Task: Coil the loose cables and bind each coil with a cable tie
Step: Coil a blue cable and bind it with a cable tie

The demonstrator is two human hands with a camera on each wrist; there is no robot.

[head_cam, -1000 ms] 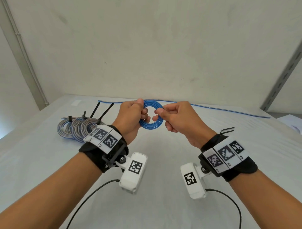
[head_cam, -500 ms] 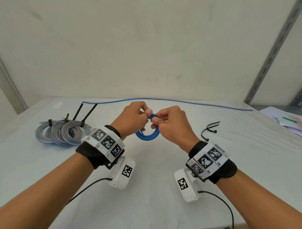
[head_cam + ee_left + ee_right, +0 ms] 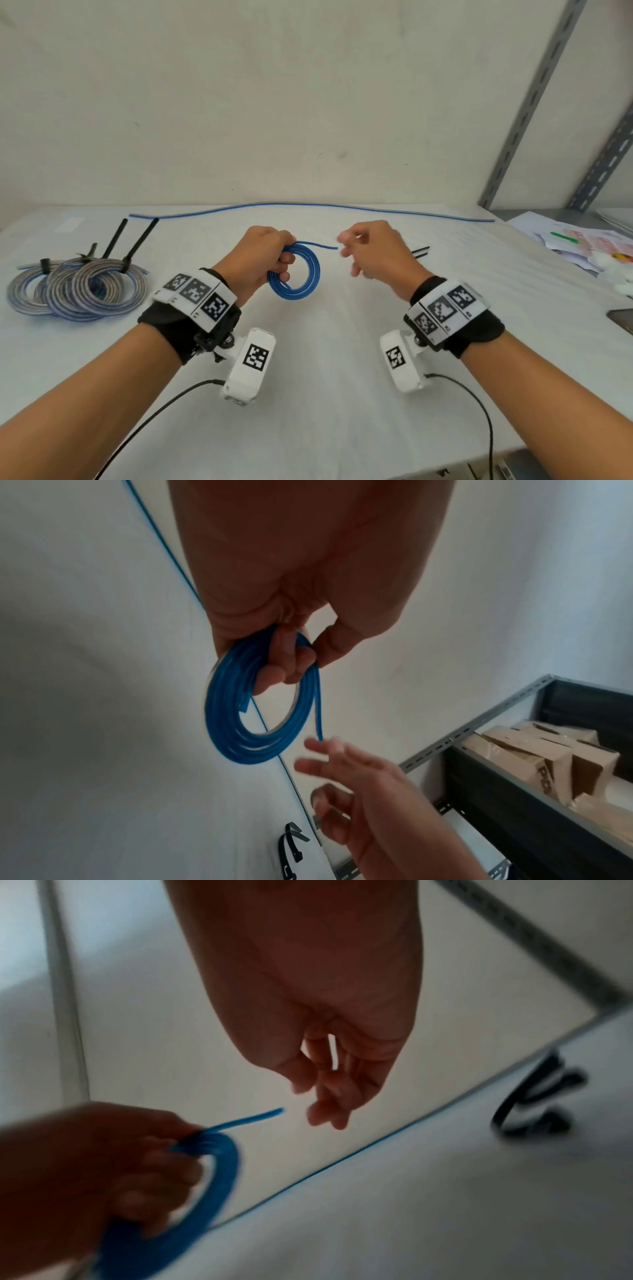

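Both forearms bare, no sleeves. Left hand (image 3: 255,260) and right hand (image 3: 375,255) bare, no gloves or rings seen.

Each wrist carries a black fabric wrist strap: left wrist strap (image 3: 164,323), right wrist strap (image 3: 479,330). On top of each strap sits a white curved band printed with three square black-and-white coded markers: left marker band (image 3: 197,296), right marker band (image 3: 445,308).

Under each wrist a black bracket holds a white, rounded, boxy camera, each with one more coded marker on its face: left camera (image 3: 251,366), right camera (image 3: 400,361). A thin black lead runs from each camera back toward the body: left lead (image 3: 161,407), right lead (image 3: 476,401).
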